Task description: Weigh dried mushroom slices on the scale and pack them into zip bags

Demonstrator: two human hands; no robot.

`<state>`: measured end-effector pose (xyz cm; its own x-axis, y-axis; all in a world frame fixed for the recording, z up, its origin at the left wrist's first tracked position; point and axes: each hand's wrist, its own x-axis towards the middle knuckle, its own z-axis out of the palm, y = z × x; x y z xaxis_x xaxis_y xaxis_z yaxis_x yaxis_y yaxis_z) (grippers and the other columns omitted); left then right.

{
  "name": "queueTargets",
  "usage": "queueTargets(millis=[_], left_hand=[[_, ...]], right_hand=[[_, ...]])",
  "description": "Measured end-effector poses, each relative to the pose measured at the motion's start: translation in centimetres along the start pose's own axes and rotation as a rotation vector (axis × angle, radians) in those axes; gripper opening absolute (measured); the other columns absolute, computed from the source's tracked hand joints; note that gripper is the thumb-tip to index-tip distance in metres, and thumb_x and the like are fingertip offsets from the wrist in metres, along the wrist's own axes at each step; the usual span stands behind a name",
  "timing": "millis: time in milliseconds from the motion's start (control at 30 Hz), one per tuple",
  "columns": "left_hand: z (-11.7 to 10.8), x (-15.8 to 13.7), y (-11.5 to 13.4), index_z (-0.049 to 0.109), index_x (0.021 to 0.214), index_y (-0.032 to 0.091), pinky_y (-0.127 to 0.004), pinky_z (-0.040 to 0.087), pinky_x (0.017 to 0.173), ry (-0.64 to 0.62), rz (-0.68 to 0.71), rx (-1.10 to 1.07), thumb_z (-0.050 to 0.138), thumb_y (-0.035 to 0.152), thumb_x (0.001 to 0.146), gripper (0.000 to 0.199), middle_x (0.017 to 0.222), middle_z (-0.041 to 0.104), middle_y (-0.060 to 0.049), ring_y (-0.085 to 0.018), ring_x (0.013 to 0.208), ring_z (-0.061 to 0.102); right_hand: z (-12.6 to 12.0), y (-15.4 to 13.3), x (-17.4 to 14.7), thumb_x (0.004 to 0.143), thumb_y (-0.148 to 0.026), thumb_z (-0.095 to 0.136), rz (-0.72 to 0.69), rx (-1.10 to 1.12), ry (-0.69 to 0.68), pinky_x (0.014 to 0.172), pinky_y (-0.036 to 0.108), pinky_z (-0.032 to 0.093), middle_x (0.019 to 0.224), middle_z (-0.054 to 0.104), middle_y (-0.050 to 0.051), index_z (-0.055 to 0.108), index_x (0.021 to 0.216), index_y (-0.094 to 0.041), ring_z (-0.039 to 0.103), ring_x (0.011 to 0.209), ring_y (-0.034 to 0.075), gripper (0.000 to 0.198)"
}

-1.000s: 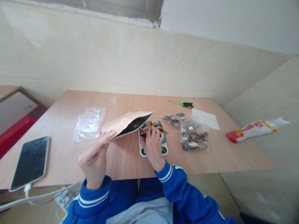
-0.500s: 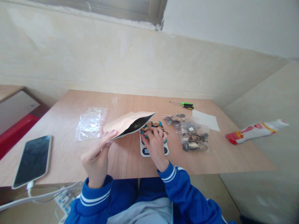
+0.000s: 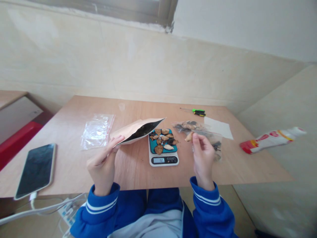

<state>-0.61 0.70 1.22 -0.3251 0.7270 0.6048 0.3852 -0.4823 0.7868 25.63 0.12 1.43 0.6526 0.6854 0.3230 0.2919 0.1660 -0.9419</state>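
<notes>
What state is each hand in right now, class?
Left hand: closed, holding the open tan pouch by its edge.
Right hand: closed, pinching a small brown piece.

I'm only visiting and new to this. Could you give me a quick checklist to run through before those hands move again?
1. Left hand gripping the pouch: ok, at its near corner.
2. Pouch mouth open: ok, the dark inside shows.
3. Right hand holding a dried piece: ok, pinched at the fingertips.
4. Scale display lit: ok, though any decimal point: cannot tell.
5. Loose pieces all within the platform: not ok, some overhang its edge.
6. Pouch clear of the scale: cannot tell.
</notes>
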Motion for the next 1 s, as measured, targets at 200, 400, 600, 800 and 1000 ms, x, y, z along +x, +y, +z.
queueTargets(millis=[200, 400, 600, 800, 1000], left_hand=[[0.4, 0.1, -0.1, 0.074, 0.101, 0.032, -0.030, 0.054, 0.094, 0.005, 0.001, 0.015, 0.067, 0.015, 0.082, 0.026, 0.102, 0.075, 0.007, -0.017, 0.098, 0.070], [0.1, -0.1, 0.1, 0.074, 0.101, 0.034, -0.028, 0.054, 0.094, -0.011, 0.000, 0.022, 0.067, 0.015, 0.083, 0.027, 0.102, 0.075, 0.008, -0.016, 0.099, 0.070], [0.0, -0.1, 0.1, 0.073, 0.102, 0.035, -0.029, 0.053, 0.096, -0.029, 0.010, 0.012, 0.066, 0.015, 0.084, 0.028, 0.101, 0.075, 0.009, -0.015, 0.099, 0.070], [0.1, -0.1, 0.0, 0.073, 0.102, 0.036, -0.029, 0.053, 0.097, -0.034, 0.019, 0.007, 0.066, 0.014, 0.084, 0.029, 0.102, 0.075, 0.009, -0.014, 0.099, 0.070], [0.0, -0.1, -0.2, 0.073, 0.102, 0.035, -0.029, 0.053, 0.097, -0.033, 0.018, 0.007, 0.066, 0.014, 0.083, 0.030, 0.102, 0.075, 0.009, -0.015, 0.099, 0.070]], right_hand=[[-1.0, 0.2, -0.5, 0.078, -0.055, 0.065, 0.001, -0.034, -0.069, 0.064, 0.028, 0.047, 0.072, 0.066, 0.002, 0.066, 0.079, -0.016, 0.059, 0.067, 0.015, 0.038], [1.9, -2.8, 1.0, 0.085, -0.042, 0.065, -0.306, -0.005, -0.335, 0.070, 0.029, 0.047, 0.078, 0.065, 0.002, 0.068, 0.080, -0.020, 0.059, 0.074, 0.015, 0.023], [4.4, -6.2, 1.9, 0.086, -0.036, 0.065, -0.527, 0.046, -0.503, 0.067, 0.026, 0.047, 0.079, 0.064, 0.000, 0.068, 0.080, -0.021, 0.058, 0.075, 0.013, 0.017], [6.1, -7.3, 2.5, 0.086, -0.035, 0.065, -0.740, -0.003, -0.674, 0.077, 0.028, 0.048, 0.088, 0.061, 0.001, 0.072, 0.087, -0.024, 0.059, 0.085, 0.014, 0.013], [7.2, -6.8, 3.3, 0.088, -0.036, 0.062, -0.958, -0.174, -0.743, 0.076, 0.029, 0.044, 0.092, 0.059, 0.002, 0.072, 0.088, -0.025, 0.055, 0.080, 0.014, 0.016]])
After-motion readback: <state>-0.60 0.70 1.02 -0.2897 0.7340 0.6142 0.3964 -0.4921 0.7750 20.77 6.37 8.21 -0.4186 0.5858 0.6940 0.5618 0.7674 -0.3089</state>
